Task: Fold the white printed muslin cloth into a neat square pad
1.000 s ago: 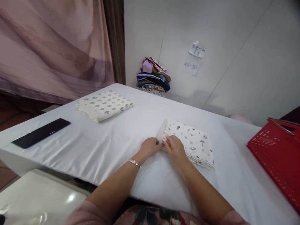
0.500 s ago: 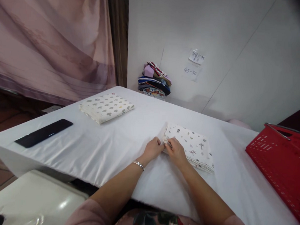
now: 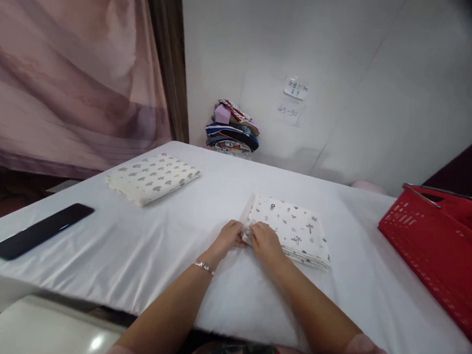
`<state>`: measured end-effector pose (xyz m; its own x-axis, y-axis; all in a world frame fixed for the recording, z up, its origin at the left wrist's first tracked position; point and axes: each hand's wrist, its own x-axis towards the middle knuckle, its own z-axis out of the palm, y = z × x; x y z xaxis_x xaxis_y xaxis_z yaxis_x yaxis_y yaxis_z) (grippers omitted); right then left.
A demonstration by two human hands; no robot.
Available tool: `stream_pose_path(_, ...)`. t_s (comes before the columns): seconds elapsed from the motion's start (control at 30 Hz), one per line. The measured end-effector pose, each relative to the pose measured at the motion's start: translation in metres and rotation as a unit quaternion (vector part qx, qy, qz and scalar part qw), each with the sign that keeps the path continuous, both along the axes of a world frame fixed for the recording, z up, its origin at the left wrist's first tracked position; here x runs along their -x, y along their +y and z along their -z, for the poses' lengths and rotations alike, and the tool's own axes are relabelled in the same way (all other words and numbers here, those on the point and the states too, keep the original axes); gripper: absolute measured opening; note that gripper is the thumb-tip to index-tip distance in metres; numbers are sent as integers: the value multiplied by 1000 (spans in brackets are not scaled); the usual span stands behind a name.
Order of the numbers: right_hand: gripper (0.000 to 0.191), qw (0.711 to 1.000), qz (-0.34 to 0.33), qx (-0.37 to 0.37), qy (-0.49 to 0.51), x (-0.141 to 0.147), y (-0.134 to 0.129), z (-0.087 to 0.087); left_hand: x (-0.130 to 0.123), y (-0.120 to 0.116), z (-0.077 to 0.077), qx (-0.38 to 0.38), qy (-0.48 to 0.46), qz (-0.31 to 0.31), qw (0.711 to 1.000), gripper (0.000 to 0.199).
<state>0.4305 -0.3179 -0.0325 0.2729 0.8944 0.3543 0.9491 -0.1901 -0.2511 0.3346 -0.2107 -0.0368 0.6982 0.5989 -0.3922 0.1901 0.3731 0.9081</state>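
Observation:
A folded white cloth [image 3: 296,226] with small grey and brown prints lies flat on the white-covered table [image 3: 216,186]. Its near left corner is pinched between the fingers of my right hand [image 3: 265,241], which rests over that edge. Close beside it, my left hand [image 3: 229,236], with a silver bracelet on the wrist, is closed at the same corner. The fingertips of both hands partly hide the bit of cloth they grip. Farther left sits another folded white cloth [image 3: 153,178] patterned with grey hearts.
A flat black slab [image 3: 41,231] lies at the table's left side. On the right stands a red plastic basket [image 3: 432,253] with a metal handle. Stacked folded fabrics [image 3: 233,130] rise beyond the far edge, by a wall with paper notes [image 3: 289,112]. A pink curtain [image 3: 68,76] hangs left.
The whole view has shifted, with the table's contents appearing farther left. Both hands stay at the cloth's near left corner, their fingers slightly repositioned there.

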Motion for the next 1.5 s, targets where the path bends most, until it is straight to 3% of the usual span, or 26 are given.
stream_pose_path(0.13,8,1000,-15,-8,1,2,2,7,1,2,-2,-39,25,9,999,39)
stream_pose_path(0.27,10,999,-48,-14,19,-1,-7,5,-2,6,0,-72,51,10,996,35)
stream_pose_path(0.37,13,999,-50,-4,20,-13,-30,-1,-4,8,-1,-65,65,10,996,26)
stream_pose_path(0.47,17,999,-24,0,21,-34,-72,-4,-4,9,-1,-60,74,9,995,23)
stream_pose_path(0.67,24,990,123,-46,57,-85,-177,6,-6,8,-2,-75,83,7,994,21)
stream_pose_path(0.73,25,966,213,-92,115,-95,-201,10,-6,7,-2,-86,86,8,993,20)
stream_pose_path(0.8,27,920,291,-129,230,-100,-214,13,-6,7,-2,-91,88,10,992,19)
stream_pose_path(0.9,26,835,329,-130,423,-101,-212,10,-6,7,-2,-92,90,12,992,19)
stream_pose_path(1.0,20,791,328,-88,508,-100,-199,2,-6,6,-3,-99,90,8,991,17)
stream_pose_path(1.33,33,769,325,41,549,-108,-175,-12,-5,5,-6,-96,94,9,991,16)
stream_pose_path(1.5,28,787,311,-37,531,-113,-174,-11,-5,3,-9,-110,98,12,989,20)
